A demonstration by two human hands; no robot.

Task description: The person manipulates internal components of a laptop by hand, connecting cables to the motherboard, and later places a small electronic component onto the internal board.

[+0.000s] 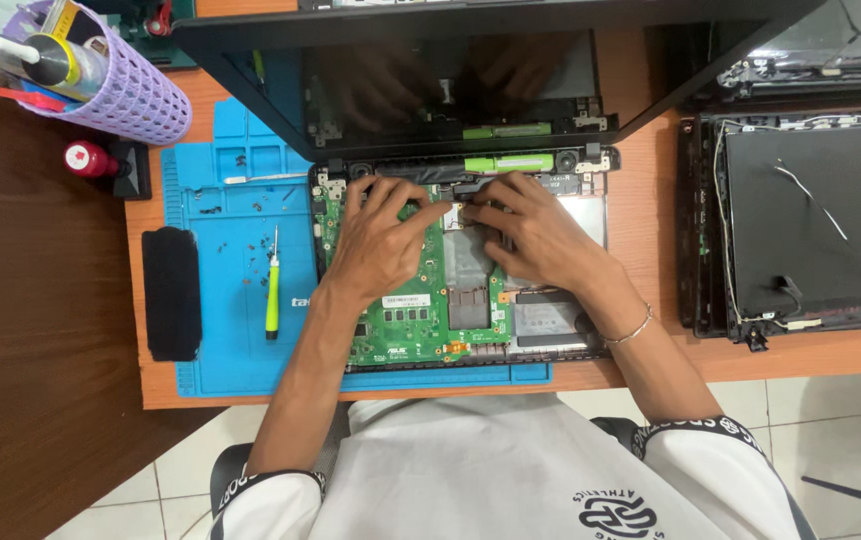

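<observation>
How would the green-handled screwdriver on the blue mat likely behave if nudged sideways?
The green-handled screwdriver looks slim and round, so it would probably roll. It seems light, likely shifting at a slight touch. The blue mat appears rubbery, which may slow it.

Top-down view: my left hand (383, 235) and right hand (531, 230) meet fingertip to fingertip on the green motherboard (406, 315) of an opened laptop (461, 270), lying on a blue mat (221, 290) beside a green-handled screwdriver (273, 290) on the worktop (801, 355).
</observation>
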